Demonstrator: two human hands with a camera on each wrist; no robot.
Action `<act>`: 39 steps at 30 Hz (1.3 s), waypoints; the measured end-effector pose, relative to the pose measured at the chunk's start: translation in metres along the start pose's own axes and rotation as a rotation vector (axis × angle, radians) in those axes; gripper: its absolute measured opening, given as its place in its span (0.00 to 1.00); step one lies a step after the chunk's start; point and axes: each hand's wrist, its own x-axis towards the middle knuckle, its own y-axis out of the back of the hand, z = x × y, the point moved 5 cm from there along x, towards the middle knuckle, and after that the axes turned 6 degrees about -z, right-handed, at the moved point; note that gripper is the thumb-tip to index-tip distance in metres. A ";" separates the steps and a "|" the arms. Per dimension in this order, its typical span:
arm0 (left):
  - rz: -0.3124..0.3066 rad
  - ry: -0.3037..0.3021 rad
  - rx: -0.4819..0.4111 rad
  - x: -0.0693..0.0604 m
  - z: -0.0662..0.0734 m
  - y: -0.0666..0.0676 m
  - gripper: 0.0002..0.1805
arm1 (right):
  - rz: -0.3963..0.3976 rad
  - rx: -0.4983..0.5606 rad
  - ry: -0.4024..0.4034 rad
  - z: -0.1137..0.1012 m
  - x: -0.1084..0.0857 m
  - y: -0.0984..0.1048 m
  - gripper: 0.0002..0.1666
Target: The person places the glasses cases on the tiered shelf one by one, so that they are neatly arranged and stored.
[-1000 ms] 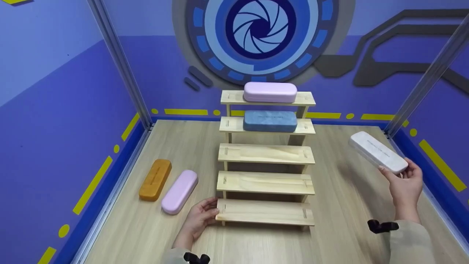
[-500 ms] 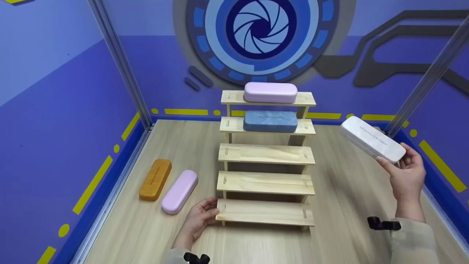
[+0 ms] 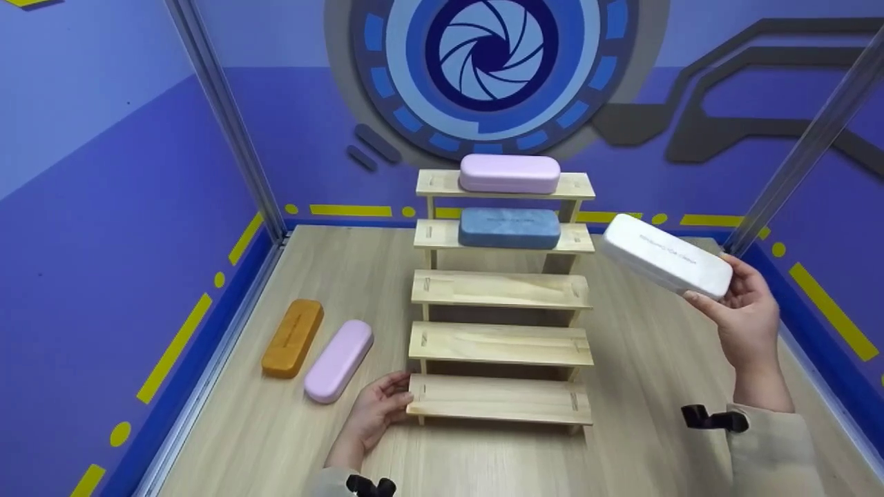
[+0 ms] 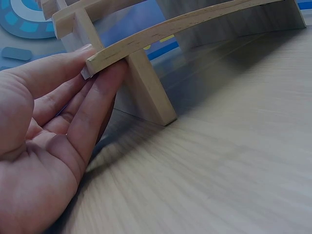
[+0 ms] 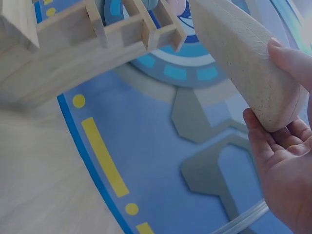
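Observation:
A white glasses case [image 3: 666, 255] with lettering on its lid is held in the air by my right hand [image 3: 749, 317], right of the stepped wooden rack [image 3: 503, 345]. Thumb and fingers grip its near right end, and the case slants with its far end up and left; the right wrist view shows the case [image 5: 248, 63] from its side. My left hand [image 3: 376, 411] pinches the left end of the rack's lowest shelf. In the left wrist view the thumb lies on top of that shelf board [image 4: 161, 34] and fingers are beneath it.
A pink case [image 3: 510, 174] sits on the top shelf, a blue case [image 3: 510, 228] on the one below. Left of the rack, a mustard-brown case [image 3: 293, 338] and another pink case [image 3: 339, 361] lie on the wooden tabletop [image 3: 276, 442]. Painted walls with metal corner posts [image 3: 228, 117] enclose the table.
My right hand has raised the white case and carried it leftward, closer to the rack. The left hand stays on the lowest shelf, and the other cases have not moved.

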 end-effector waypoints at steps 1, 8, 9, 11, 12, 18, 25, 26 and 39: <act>0.000 0.001 -0.001 0.000 0.000 0.000 0.35 | -0.027 -0.001 0.014 0.000 0.000 -0.004 0.42; 0.010 0.011 -0.001 -0.001 -0.001 0.001 0.35 | -0.187 -0.032 0.063 0.001 -0.002 -0.031 0.42; 0.010 0.011 -0.001 -0.001 -0.001 0.001 0.35 | -0.204 -0.033 0.062 0.001 -0.002 -0.034 0.42; 0.008 0.009 -0.003 -0.001 -0.001 0.001 0.35 | -0.236 -0.027 0.055 0.003 -0.003 -0.042 0.41; 0.007 0.008 -0.005 -0.001 -0.001 0.001 0.35 | -0.253 -0.027 0.053 0.003 -0.003 -0.046 0.41; 0.002 0.001 -0.007 -0.001 0.000 0.000 0.35 | -0.333 -0.049 0.046 0.010 -0.002 -0.069 0.42; -0.001 0.001 -0.007 0.000 -0.001 0.000 0.35 | -0.376 -0.054 -0.013 0.025 -0.001 -0.096 0.42; -0.006 0.001 -0.006 -0.001 -0.001 0.000 0.35 | -0.378 -0.051 -0.024 0.027 -0.001 -0.100 0.42; 0.004 0.011 0.006 0.001 0.000 0.002 0.36 | -0.458 -0.111 -0.109 0.053 0.000 -0.146 0.45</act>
